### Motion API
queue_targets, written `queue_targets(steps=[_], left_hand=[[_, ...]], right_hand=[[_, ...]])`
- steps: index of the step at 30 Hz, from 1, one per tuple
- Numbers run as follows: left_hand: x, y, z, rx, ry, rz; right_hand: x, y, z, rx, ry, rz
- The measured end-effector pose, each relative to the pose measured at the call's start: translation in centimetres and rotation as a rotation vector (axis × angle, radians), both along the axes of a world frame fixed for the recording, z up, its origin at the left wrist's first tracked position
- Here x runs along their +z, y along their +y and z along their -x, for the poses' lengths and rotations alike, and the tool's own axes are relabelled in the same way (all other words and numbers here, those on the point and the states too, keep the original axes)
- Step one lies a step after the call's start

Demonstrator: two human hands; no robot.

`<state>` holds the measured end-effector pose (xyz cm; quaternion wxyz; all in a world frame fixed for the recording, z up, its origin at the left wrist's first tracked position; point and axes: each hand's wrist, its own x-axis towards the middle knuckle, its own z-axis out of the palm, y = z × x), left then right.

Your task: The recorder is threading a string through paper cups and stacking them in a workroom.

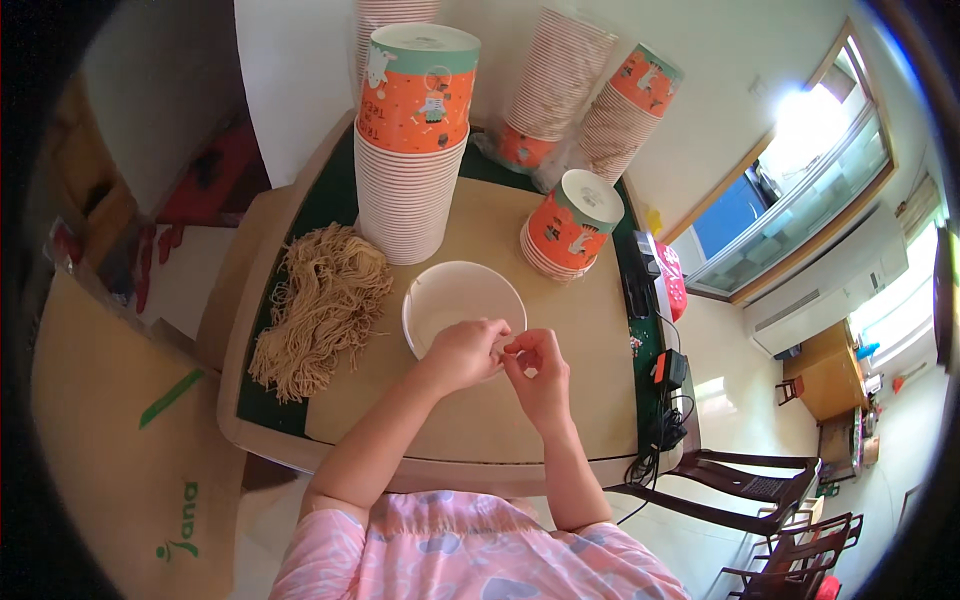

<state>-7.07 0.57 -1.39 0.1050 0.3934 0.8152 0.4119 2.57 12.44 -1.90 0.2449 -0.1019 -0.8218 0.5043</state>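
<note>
A white paper tub [445, 298] stands mouth up on the table in front of me, its pale inside showing. Over its near right rim my left hand [466, 352] and my right hand [541, 378] meet, fingertips pinched close together. Whatever lies between the fingers is too small and hidden to make out. To the left of the tub rests a loose bundle of beige cords [322, 310]. Just behind the tub rises a tall stack of upside-down paper tubs [408, 195], the top one orange and green. A shorter stack [570, 235] sits to the right.
Brown board [470, 420] covers the table's middle. Two plastic-wrapped tub stacks [560, 75] [628, 112] lean at the back wall. Black cables and an adapter [672, 370] run along the right edge. A large cardboard box [120, 450] stands left; a dark wooden chair [750, 480] right.
</note>
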Motion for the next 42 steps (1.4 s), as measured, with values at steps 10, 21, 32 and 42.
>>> queue_targets(steps=[10,21,32,42], left_hand=[[-0.9,-0.1,0.7,-0.007,0.012,0.053],[0.5,-0.6,1.5,-0.058,-0.300,0.019],[-0.7,-0.6,2.0,-0.077,-0.549,-0.146],[-0.4,0.4,0.3,-0.078,-0.384,-0.210]], right_hand=[[-0.1,0.5,-0.3,0.007,-0.019,-0.015],[0.8,0.1,-0.4,0.020,-0.057,-0.087],[-0.4,0.3,-0.4,0.041,-0.013,0.082],[-0.1,0.2,-0.2,0.011,0.173,0.520]])
